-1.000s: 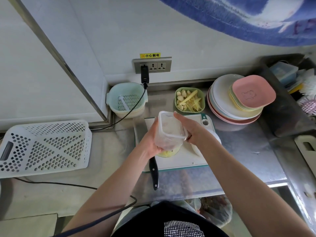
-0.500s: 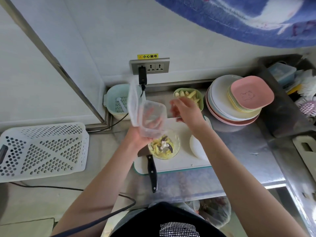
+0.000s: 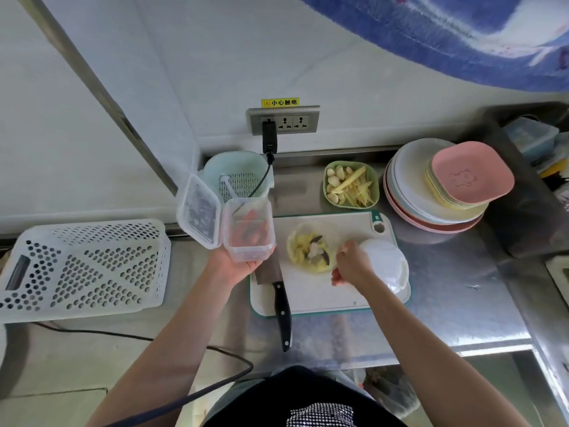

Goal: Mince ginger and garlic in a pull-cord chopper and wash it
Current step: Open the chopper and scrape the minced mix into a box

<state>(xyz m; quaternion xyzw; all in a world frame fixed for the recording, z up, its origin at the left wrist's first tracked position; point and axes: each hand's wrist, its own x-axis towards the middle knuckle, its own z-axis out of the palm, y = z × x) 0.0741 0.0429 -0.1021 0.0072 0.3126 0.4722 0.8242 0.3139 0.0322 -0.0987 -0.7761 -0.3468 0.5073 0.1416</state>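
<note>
My left hand (image 3: 238, 266) grips a clear box (image 3: 248, 234) of reddish pieces, lid (image 3: 198, 211) flipped open, held left of the cutting board (image 3: 320, 292). My right hand (image 3: 351, 266) hangs over the chopper bowl (image 3: 311, 246) on the board, fingertips pinched together; I cannot tell what they hold. The chopper lid (image 3: 385, 261) sits just right of it. The green dish (image 3: 351, 184) of garlic and ginger lies farther back.

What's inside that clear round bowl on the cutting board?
The chopper bowl holds yellowish ginger and garlic pieces around a central blade. What lies beneath the pieces is hidden; the right hand covers its near edge.
</note>
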